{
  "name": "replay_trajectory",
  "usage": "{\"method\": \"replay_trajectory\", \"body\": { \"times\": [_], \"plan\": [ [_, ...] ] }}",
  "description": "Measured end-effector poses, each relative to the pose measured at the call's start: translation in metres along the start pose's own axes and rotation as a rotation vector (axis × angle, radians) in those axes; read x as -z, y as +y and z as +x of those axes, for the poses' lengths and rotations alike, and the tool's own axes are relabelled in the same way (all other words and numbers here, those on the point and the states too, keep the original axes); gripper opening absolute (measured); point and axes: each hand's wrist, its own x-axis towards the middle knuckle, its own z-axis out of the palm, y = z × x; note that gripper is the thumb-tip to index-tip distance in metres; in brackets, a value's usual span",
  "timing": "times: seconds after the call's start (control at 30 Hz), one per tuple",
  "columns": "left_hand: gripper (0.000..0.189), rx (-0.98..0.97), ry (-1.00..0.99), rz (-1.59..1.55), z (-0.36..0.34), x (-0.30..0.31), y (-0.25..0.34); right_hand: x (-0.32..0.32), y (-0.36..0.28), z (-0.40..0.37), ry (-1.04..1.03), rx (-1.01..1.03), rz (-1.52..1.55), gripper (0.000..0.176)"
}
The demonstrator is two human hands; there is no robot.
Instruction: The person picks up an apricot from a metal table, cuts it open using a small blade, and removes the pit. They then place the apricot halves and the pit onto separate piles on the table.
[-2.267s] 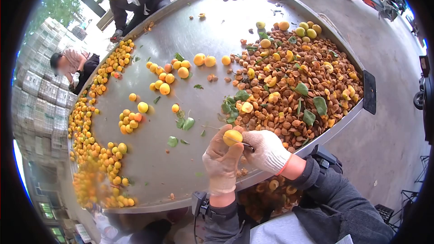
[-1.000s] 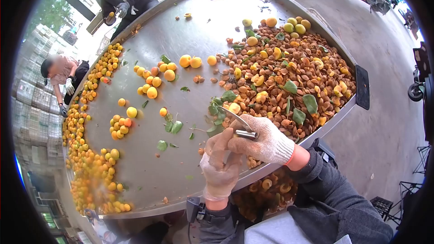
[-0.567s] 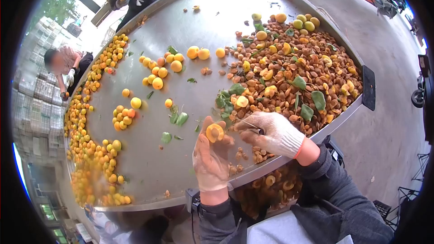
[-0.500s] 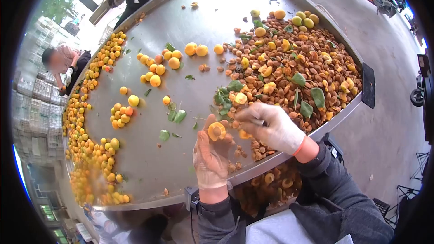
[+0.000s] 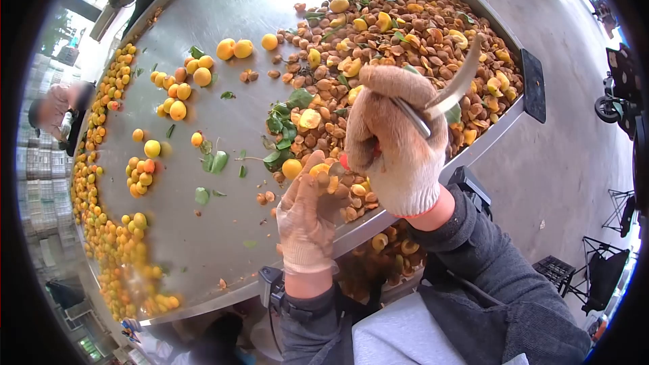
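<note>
My right hand (image 5: pixel 399 138), in a stained white glove, is closed around a curved-blade knife (image 5: pixel 463 81); its blade points up and right, and a bit of red handle shows by the fingers. Low beside it, my left hand (image 5: pixel 305 220), gloved too, is raised palm inward with a cut apricot (image 5: pixel 320 170) between thumb and fingers. The fingers partly hide that fruit. Just beyond them, a whole apricot (image 5: pixel 292 168) lies on the metal table (image 5: pixel 230 230). A heap of brown apricot pits (image 5: pixel 405 34) mixed with fruit pieces and leaves spreads behind my right hand.
Whole apricots (image 5: pixel 101 230) line the table's left side, with smaller clusters (image 5: pixel 177 91) nearer the middle. Green leaves (image 5: pixel 218 162) lie scattered. Below the near edge, a container (image 5: pixel 378 257) holds apricot halves. Two people stand across the table. A black crate (image 5: pixel 556 274) sits on the floor at right.
My right hand has turned and lifted, bringing the knife blade into full view. My left hand's fingers have closed in over the cut apricot. The camera view has shifted.
</note>
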Motion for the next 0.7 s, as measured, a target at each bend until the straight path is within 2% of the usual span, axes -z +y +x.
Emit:
{"method": "replay_trajectory", "body": {
  "times": [0.07, 0.1, 0.17, 0.2, 0.23, 0.3, 0.37, 0.43, 0.47, 0.53, 0.6, 0.7],
  "plan": [
    [0.040, -0.062, 0.006, 0.164, 0.001, 0.000, -0.002, 0.007, 0.004, 0.000, -0.221, 0.250, -0.155, 0.028],
    [0.040, -0.061, 0.005, 0.165, 0.003, 0.000, -0.005, 0.007, 0.006, 0.000, -0.220, 0.251, -0.156, 0.028],
    [0.038, -0.505, -0.003, 0.969, 0.008, 0.002, -0.014, 0.002, 0.011, -0.002, -0.269, 0.361, -0.303, 0.026],
    [0.038, -0.505, -0.002, 0.969, 0.009, 0.003, -0.017, 0.001, 0.016, 0.008, -0.297, 0.613, -0.460, 0.020],
    [0.038, -0.512, 0.002, 0.926, 0.011, 0.005, -0.018, 0.000, 0.018, 0.008, -0.301, 0.615, -0.458, 0.020],
    [0.039, -0.519, 0.009, 0.884, 0.013, 0.005, -0.014, -0.001, 0.019, 0.006, -0.221, 0.301, -0.382, 0.019],
    [0.045, 0.050, 0.056, 0.025, 0.013, 0.003, -0.002, 0.011, 0.037, 0.020, -0.215, 0.485, -0.753, 0.021],
    [0.043, 0.050, 0.019, 0.072, 0.014, 0.004, -0.002, -0.007, 0.038, 0.021, 0.157, -0.273, 0.254, 0.020],
    [0.042, 0.052, -0.020, 0.121, 0.015, 0.006, -0.002, -0.008, 0.043, 0.021, 0.156, -0.275, 0.254, 0.020],
    [0.046, 0.083, -0.034, 0.074, 0.019, 0.015, 0.001, -0.006, 0.053, 0.026, 0.310, -0.485, 0.311, 0.021],
    [0.051, 0.116, -0.046, 0.034, 0.021, 0.023, 0.008, -0.001, 0.056, 0.031, 0.293, -0.519, 0.411, 0.021],
    [0.048, 0.017, 0.059, 0.011, 0.023, 0.025, 0.013, 0.000, 0.054, 0.032, 0.251, -0.580, 0.524, 0.021]
  ]
}}
